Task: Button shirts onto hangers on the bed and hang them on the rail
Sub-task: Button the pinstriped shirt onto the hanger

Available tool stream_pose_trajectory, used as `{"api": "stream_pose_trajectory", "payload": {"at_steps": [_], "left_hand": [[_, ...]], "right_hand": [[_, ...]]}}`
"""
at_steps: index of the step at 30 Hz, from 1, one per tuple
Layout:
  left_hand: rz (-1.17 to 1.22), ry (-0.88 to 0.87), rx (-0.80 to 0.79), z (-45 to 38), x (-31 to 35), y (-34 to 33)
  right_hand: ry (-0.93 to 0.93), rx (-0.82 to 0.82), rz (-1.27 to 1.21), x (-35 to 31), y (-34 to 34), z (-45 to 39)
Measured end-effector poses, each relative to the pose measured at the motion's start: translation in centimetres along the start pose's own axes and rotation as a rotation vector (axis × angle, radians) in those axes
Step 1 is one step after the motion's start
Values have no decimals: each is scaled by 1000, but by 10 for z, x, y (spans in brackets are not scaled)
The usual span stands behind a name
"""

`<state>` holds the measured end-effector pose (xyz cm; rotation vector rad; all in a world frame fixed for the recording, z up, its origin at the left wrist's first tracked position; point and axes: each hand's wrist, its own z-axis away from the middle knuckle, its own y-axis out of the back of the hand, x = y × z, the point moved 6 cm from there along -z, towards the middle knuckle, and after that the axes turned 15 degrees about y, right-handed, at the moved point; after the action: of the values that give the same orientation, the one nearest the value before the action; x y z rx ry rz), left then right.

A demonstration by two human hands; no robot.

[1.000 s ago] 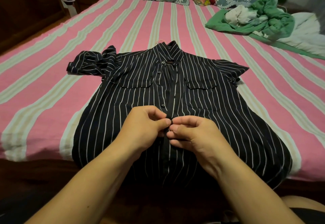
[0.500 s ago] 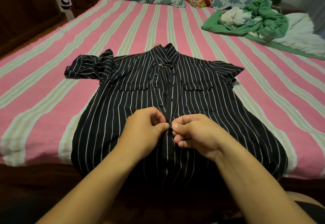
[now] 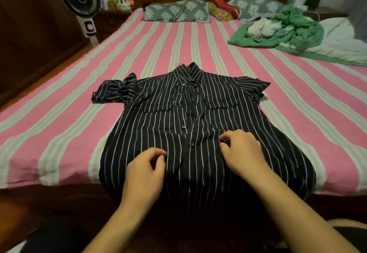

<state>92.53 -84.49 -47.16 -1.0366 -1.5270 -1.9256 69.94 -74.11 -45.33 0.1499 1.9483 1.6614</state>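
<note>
Pink-and-cream striped bedsheet [image 3: 158, 58] covers the bed; black pinstriped shirt [image 3: 151, 125] lies flat, front up, at the near edge, hem hanging over. Thin pink hanger hook [image 3: 181, 63] peeks out by the collar (hanger body hidden). Left hand [image 3: 144, 170] and right hand [image 3: 241, 153] rest on the fabric either side of the placket, apart, fingers loosely curled, gripping nothing. One button [image 3: 191, 143] looks fastened between them; placket above gapes. Fabric looks light, soft, floppy: pinch the placket edges to button, lift by the hook.
</note>
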Motion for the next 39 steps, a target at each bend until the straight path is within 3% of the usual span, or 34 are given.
{"api": "stream_pose_trajectory", "payload": {"at_steps": [5,9,12,15,19,21,23,25,30,39], "left_hand": [[101,101,18,18,-4,20],[31,-42,-137,-14,72,23],[-145,-116,-225,-63,94,-3],[-319,-67,-304,-106,67,-29],[-341,-35,-321,-129,41,-48],[-388,-59,-340,-130,47,-55],[-454,-78,-323,-131,54,-62],[-528,-84,-311,-133,58,-70],[-540,-33,-397,-141,54,-74],[-627,-139,-398,-133,59,-83]], "right_hand": [[71,-32,48,-2,1,1],[112,33,-41,-1,5,2],[179,-6,50,-3,-2,2],[155,-144,141,-1,5,8],[77,-508,268,-11,26,4],[74,-451,198,-27,39,-21],[137,-216,97,-49,45,-62],[164,-128,32,-67,29,-99],[-45,-466,167,-51,-43,-129],[-132,-277,126,-35,-52,-116]]}}
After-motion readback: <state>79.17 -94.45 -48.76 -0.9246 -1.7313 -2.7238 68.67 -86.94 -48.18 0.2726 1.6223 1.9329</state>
